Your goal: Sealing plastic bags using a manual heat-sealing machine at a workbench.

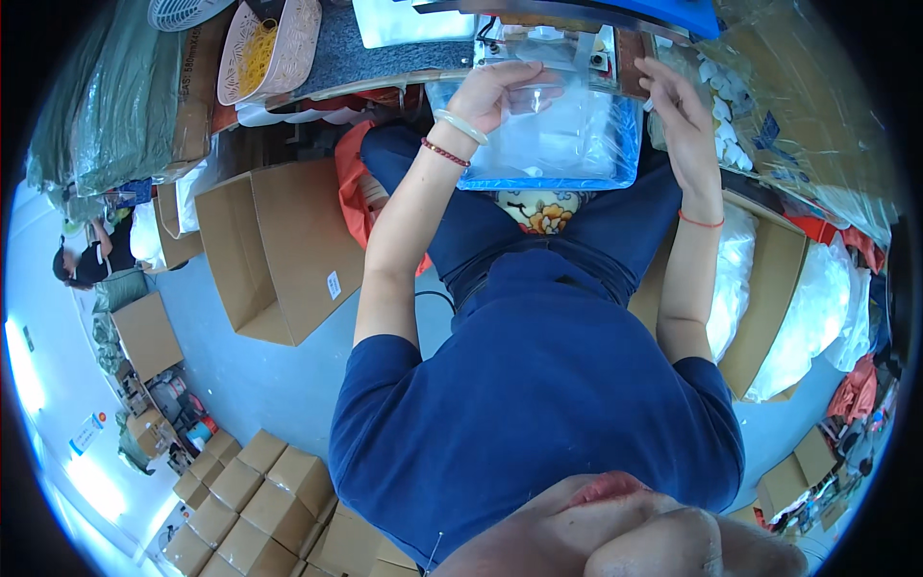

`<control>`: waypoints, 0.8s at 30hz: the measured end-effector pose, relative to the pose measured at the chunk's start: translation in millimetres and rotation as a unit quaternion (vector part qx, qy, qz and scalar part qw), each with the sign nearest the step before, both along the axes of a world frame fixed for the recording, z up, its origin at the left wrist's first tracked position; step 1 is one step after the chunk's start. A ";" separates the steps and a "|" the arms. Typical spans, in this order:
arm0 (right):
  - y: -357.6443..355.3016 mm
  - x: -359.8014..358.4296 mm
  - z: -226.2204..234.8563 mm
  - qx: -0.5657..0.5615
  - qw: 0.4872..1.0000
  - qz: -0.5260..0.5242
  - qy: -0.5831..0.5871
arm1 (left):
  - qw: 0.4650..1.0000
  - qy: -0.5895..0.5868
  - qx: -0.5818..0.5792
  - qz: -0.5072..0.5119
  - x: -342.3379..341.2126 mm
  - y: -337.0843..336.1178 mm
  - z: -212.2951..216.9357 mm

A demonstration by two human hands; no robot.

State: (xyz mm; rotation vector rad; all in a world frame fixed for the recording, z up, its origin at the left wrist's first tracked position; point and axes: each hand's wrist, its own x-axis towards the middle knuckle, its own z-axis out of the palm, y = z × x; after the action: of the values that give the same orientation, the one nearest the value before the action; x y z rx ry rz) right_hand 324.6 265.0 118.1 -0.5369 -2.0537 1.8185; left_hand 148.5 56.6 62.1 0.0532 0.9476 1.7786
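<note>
My left hand (488, 94), with a pale bangle and a dark red beaded bracelet at the wrist, pinches the left edge of a clear plastic bag (565, 106). Some of its fingers show through the film. Below the bag a blue tray (558, 183), holding a stack of clear plastic sheets or bags, rests over my lap against the table edge. My right hand (679, 108), with a red string at the wrist, is raised to the right of the tray. Its fingers are parted and nothing shows in them.
A machine with a blue top (663, 14) stands ahead on the table. At the left a pink basket (279, 58) holds yellow rubber bands. White pieces (731, 125) lie at the right. Open cartons (288, 250) flank me, and stacked boxes stand behind. Another person (106, 250) is far left.
</note>
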 end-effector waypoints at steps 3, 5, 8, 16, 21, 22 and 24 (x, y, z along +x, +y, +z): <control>5.0 7.5 -17.1 -0.137 0.989 -0.004 0.053 | 1.000 -0.007 -0.005 0.020 -1.8 4.5 -1.7; 6.1 9.1 -23.2 -0.208 0.975 -0.013 0.081 | 0.999 0.025 -0.004 0.038 3.8 4.4 -3.5; 6.2 12.3 -23.3 -0.319 0.944 0.012 0.090 | 0.997 0.075 -0.009 0.019 10.5 -4.0 -2.2; 5.0 14.1 -19.6 -0.244 0.968 -0.013 0.055 | 0.513 0.771 -0.300 0.229 -108.2 -39.6 23.1; -7.1 19.4 -22.9 -0.150 0.989 -0.009 -0.002 | 0.396 0.812 -0.427 0.024 -156.2 -37.6 -21.4; -7.5 19.2 -21.3 -0.102 0.993 -0.030 -0.056 | 0.405 0.800 -0.443 0.005 -156.8 -38.7 -28.4; -8.2 18.8 -16.6 -0.087 0.995 -0.020 -0.048 | 0.404 0.802 -0.440 0.017 -151.4 -41.4 -34.8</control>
State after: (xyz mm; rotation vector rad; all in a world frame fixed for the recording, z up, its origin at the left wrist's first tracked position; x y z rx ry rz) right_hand 343.4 256.8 101.5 -0.7195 -1.9389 1.9970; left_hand -2.9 15.2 27.3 1.2333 3.0942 0.3974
